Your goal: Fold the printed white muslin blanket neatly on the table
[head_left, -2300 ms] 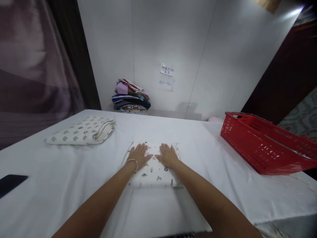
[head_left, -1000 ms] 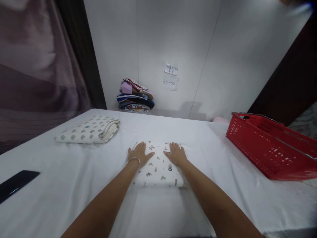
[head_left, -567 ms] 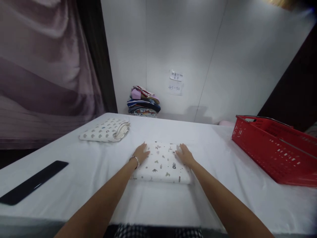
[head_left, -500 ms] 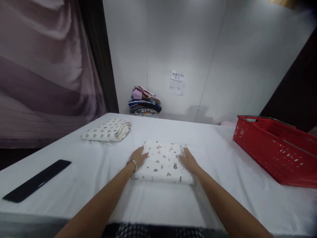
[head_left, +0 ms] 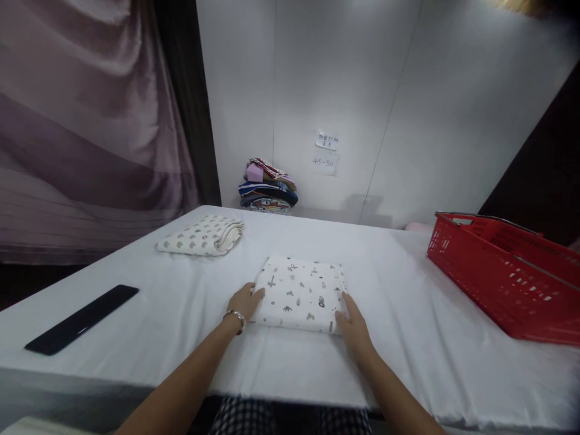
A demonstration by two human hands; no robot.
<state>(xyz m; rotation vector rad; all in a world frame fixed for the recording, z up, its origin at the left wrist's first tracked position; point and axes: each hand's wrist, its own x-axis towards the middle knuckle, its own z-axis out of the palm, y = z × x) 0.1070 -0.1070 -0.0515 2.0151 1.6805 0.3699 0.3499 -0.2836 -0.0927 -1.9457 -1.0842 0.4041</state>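
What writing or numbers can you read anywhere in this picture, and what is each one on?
"45-50": handwritten on the lower paper note stuck to the white wall.
Upper paper note: handwritten characters, too small and blurred to read.
Nothing readable on the folded patterned cloth or the red basket.

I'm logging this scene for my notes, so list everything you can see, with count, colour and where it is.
folded printed cloth: one, white with small dark motifs, table centre, between both hands
folded spotted cloth: one, cream with grey spots, far left of table
stack of folded clothes: one pile, mixed colours, far edge against the wall
basket: one, red plastic, right side of table
flat dark bar: one, black, near left of table
paper notes: two, white, on the wall
table: one, white cover
curtain: one, mauve, left
left hand: flat at the cloth's left edge, bracelet on wrist
right hand: flat at the cloth's near right corner
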